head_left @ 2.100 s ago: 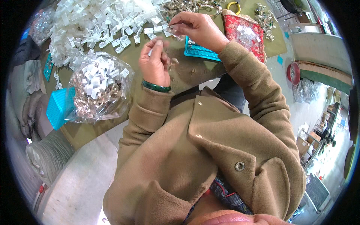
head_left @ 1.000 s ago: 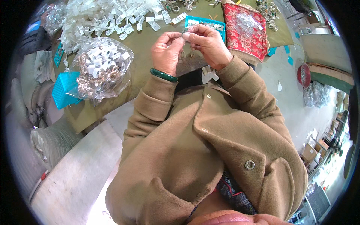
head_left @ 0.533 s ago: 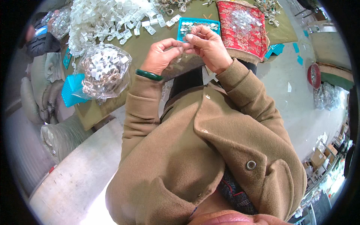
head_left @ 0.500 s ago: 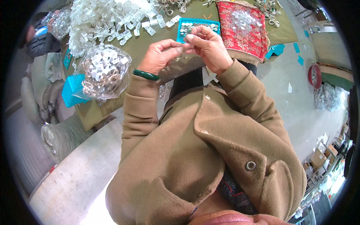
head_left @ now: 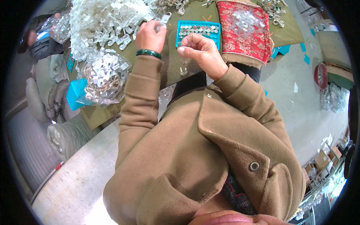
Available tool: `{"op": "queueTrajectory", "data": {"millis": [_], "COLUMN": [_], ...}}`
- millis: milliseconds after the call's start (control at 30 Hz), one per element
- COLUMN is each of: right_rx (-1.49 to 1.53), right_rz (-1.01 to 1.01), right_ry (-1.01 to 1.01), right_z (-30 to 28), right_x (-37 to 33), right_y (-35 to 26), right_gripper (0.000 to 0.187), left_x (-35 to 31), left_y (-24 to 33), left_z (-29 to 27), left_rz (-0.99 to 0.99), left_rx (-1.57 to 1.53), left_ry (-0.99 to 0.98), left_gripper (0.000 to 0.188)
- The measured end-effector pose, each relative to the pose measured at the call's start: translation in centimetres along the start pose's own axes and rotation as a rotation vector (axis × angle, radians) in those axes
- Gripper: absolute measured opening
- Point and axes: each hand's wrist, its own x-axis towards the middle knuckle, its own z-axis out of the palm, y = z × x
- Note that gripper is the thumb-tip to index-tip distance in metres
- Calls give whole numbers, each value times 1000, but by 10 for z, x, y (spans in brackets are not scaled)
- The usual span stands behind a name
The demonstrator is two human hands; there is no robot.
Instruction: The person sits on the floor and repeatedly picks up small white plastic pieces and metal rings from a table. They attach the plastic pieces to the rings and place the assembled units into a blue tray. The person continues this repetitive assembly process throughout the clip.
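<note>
My left hand (head_left: 151, 36), with a dark green bangle at the wrist, is at the right edge of a heap of clear and white plastic pieces (head_left: 101, 22). Its fingers are closed on a small clear plastic piece (head_left: 162, 26); a similar white piece lies just beyond the fingertips. My right hand (head_left: 202, 52) pinches a thin, shiny, bracelet-like chain (head_left: 183, 67), which dangles below the thumb over the table's near edge. Behind that hand sits a turquoise tray (head_left: 216, 42) with rows of small round discs, resembling watch faces.
A clear bag (head_left: 122, 77) of white pieces and metal chains stands at left, beside a turquoise basket (head_left: 75, 93). Right of the tray lies a red patterned cloth (head_left: 240, 47) with clear bits on it. Metal chains (head_left: 275, 11) lie at the far right. Another person's sleeve (head_left: 47, 47) shows far left.
The two hands have parted. My left hand moved up and left to the plastic heap; my right hand came slightly nearer, and the chain now hangs visibly from it.
</note>
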Motion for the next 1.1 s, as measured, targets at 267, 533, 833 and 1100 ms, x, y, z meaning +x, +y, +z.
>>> {"op": "queueTrajectory", "data": {"millis": [267, 533, 833, 1100], "right_rx": [165, -104, -709, 60], "right_rz": [-64, -148, -403, -8], "right_ry": [23, 69, 222, 51], "right_z": [13, 14, 18, 20], "right_x": [9, 0, -15, -28], "right_y": [3, 5, 4, -11], "right_gripper": [8, 9, 15, 9], "left_x": [-51, -70, -90, -99], "left_y": [22, 35, 40, 36], "left_z": [-49, -71, -61, -55], "left_rz": [-478, -591, -566, -564], "left_rx": [-1092, -1290, -1365, -1612], "left_ry": [-366, -458, -376, -385], "left_gripper": [29, 28, 26, 27]}}
